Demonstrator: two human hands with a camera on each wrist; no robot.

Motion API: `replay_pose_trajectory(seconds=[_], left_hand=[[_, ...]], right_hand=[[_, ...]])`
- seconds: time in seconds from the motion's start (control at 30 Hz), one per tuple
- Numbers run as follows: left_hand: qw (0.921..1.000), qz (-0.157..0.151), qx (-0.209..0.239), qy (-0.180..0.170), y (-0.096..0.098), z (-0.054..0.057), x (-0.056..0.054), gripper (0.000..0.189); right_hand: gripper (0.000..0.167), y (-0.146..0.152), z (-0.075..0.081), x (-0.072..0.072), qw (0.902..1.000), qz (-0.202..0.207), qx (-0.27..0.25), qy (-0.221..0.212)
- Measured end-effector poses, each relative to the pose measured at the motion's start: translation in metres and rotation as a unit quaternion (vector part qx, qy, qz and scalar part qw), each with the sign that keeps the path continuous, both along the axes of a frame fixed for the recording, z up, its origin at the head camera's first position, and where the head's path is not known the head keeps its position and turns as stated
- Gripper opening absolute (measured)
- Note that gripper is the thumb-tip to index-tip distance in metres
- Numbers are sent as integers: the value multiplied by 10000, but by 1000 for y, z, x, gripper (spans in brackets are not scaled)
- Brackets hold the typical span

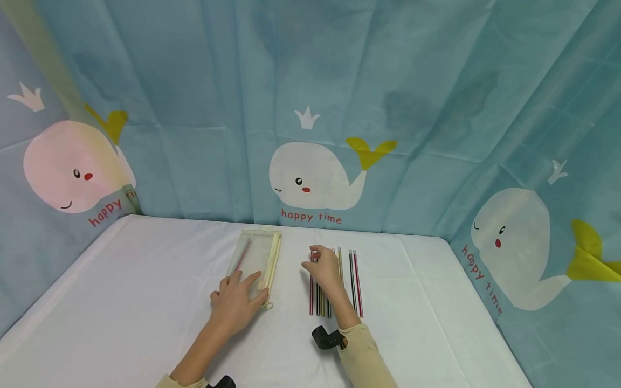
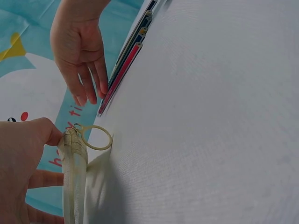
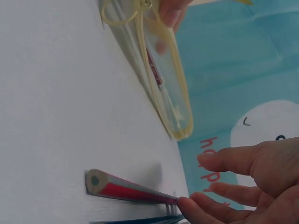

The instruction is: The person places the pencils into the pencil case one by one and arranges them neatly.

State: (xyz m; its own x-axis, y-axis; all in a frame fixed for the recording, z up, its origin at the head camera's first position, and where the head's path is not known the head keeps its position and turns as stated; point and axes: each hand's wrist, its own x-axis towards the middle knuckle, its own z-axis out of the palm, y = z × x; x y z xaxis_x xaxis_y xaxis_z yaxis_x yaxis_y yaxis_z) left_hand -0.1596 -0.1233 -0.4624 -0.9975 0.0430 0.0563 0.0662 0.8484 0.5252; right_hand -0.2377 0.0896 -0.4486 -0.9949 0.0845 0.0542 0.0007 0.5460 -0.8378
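One pouch [image 1: 257, 258] lying beside a row of pencils [image 1: 353, 283]

The clear pouch is lying on the left of the row, slightly tilted, with one reddish pencil [image 1: 242, 255] showing through its film. Its pale zip [image 1: 273, 258] is running along the side nearest the row, and a ring [image 2: 111, 141] is hanging off the near end. The left hand [image 1: 236, 303] is resting over that near end with fingers spread and thumb by the zip, apparently steadying the pouch; whether anything is being pinched underneath, I cannot tell.

The right hand [image 1: 326, 271] is hovering over the row's far left part, thumb and fingers standing apart and gripping nothing. One fingertip is meeting the far end of a red pencil [image 3: 126, 186] in the right wrist view, though I cannot tell touching from just beside. The pencils are lying roughly parallel, pointing away from the person, which is probably keeping each one easy to single out; two at the right are sitting a little apart.

Underneath, a white cloth [image 1: 427, 334] is covering the table, showing faint creases. Around it, a blue curtain [image 1: 204, 81] is hanging on the far side and both flanks, carrying white whales [image 1: 310, 178], crowns [image 1: 307, 118] and "happy time" lettering [image 1: 311, 216].
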Motion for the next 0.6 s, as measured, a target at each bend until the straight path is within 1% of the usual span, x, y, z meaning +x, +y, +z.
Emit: replay_pose_trajectory(seconds=[0.2, 0.37, 0.5, 0.6], left_hand=[[10000, -14, -37, -10, -1, 0, 0, 55], [10000, -37, -6, -10, -1, -1, 0, 56], [10000, -41, 10, -24, -1, -1, 0, 56], [10000, -45, 24, -25, -1, -1, 0, 56]], right_hand=[[47, -2, -2, -1, 9999, 149, 73, 44], [50, -4, -2, 1, 9997, 192, 160, -85], [56, -6, -2, 1, 9982, 292, 470, -233], [62, -7, -3, 2, 9957, 477, 736, -304]])
